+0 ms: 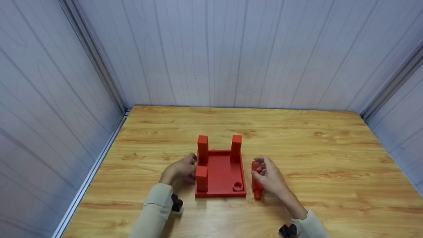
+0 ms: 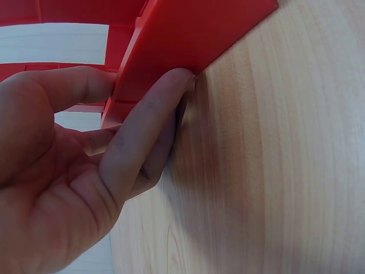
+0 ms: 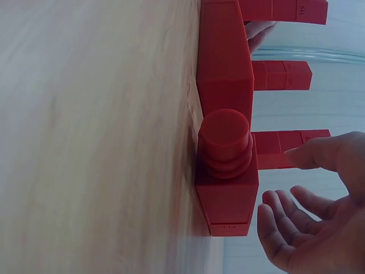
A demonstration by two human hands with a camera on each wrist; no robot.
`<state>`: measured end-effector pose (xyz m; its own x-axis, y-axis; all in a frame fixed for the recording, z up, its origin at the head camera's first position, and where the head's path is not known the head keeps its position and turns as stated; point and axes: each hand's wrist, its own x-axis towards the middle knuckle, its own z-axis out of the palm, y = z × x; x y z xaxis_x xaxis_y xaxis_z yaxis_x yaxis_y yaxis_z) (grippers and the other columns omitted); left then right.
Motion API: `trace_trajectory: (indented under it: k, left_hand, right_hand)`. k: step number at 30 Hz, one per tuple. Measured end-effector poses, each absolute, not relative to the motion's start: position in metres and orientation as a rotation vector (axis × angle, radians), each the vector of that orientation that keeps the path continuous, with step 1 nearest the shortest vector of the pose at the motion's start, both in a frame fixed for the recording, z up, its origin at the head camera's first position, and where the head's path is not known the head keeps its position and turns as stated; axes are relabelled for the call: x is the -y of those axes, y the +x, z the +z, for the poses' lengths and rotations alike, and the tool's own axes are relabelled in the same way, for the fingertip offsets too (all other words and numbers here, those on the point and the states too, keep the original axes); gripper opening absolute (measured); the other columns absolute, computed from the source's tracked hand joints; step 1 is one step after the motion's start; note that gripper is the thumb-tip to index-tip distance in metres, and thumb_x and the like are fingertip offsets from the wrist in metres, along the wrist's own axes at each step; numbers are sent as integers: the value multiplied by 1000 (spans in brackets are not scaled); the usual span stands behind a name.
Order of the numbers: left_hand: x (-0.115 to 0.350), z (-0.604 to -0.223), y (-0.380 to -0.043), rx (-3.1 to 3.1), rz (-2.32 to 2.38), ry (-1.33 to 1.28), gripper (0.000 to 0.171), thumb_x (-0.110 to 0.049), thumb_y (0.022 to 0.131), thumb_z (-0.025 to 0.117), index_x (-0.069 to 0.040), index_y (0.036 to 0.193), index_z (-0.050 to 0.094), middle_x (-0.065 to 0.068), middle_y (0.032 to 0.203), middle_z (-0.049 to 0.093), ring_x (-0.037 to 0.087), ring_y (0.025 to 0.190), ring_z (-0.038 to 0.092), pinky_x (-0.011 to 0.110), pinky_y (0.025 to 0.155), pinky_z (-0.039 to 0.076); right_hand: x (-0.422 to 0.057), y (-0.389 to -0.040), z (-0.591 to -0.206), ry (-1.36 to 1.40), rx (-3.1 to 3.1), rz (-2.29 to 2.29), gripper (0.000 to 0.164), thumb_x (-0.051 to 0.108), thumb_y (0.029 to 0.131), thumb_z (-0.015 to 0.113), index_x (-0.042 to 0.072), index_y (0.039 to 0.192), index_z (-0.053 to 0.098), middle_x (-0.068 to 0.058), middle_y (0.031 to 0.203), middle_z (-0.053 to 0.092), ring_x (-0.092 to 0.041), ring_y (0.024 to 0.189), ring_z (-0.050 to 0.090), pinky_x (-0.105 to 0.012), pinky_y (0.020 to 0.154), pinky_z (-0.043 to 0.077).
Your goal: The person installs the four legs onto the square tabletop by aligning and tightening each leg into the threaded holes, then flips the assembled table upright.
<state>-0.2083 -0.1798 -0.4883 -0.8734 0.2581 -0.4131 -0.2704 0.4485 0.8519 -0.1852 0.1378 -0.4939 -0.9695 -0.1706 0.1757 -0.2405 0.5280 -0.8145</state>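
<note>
A red plastic tabletop [image 1: 221, 172] lies upside down on the wooden table, with three square legs standing up from its corners. Its near right corner shows a round socket [image 1: 238, 186]. My left hand [image 1: 181, 168] grips the tabletop's left side, the fingers against its wall in the left wrist view. A loose red leg [image 3: 228, 200] lies on the wood right of the tabletop, its ringed round peg [image 3: 224, 137] pointing toward me. Beside and over that leg, my right hand [image 1: 269, 175] has loosely bent fingers; the right wrist view shows a gap between them and the leg.
The wooden table [image 1: 330, 148] extends around the red parts. Pale panelled walls [image 1: 218, 56] enclose it at the back and both sides, with a metal strip [image 1: 96, 172] along the left edge. Dark wrist cameras [image 1: 177, 203] sit at both sleeves.
</note>
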Motion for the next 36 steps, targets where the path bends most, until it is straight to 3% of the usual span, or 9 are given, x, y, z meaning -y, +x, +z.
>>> trace_trajectory:
  k: [7,16,23,27,33,36]
  left_hand:
    - [180,-488,-208,-2217,1419,-16,31,-3,93,50,-4,122,42,14,96,51,22,71,57,40,63,58]
    - [179,-487,-208,-2236,1391,-7,33,-2,90,50,-4,122,43,11,85,51,20,68,54,36,58,56]
    - [179,-486,-207,-2221,1407,-16,33,-1,91,50,-4,123,43,12,88,51,22,71,55,40,62,57]
    - [178,-485,-207,-2230,1399,-8,33,-2,91,50,-4,123,43,12,89,52,23,72,56,41,63,57]
    - [179,-485,-207,-2238,1398,-14,34,-1,91,50,-4,124,43,13,92,51,23,72,55,40,63,57]
    - [179,-485,-207,-2230,1408,-15,34,0,90,50,-3,124,43,13,90,51,23,71,55,40,63,57]
  right_hand:
    - [-140,-184,-497,258,2765,1273,50,10,80,75,1,123,51,-12,106,56,-23,90,55,-34,77,47]
    - [-139,-183,-500,154,2896,1154,65,20,81,76,-2,131,40,-12,102,50,-21,83,51,-31,69,42]
    - [-139,-183,-499,122,3014,1130,74,29,84,73,-4,138,34,-22,120,54,-33,104,56,-48,87,47]
    - [-142,-184,-500,137,3045,1129,74,29,84,72,-7,138,35,-26,130,52,-37,115,52,-51,95,44]
    - [-146,-187,-496,127,3079,1169,76,26,85,70,-5,142,32,-20,116,59,-27,99,59,-46,87,50]
    - [-149,-188,-495,136,3086,1238,77,23,86,69,-5,144,27,-22,119,60,-26,97,62,-45,86,52]
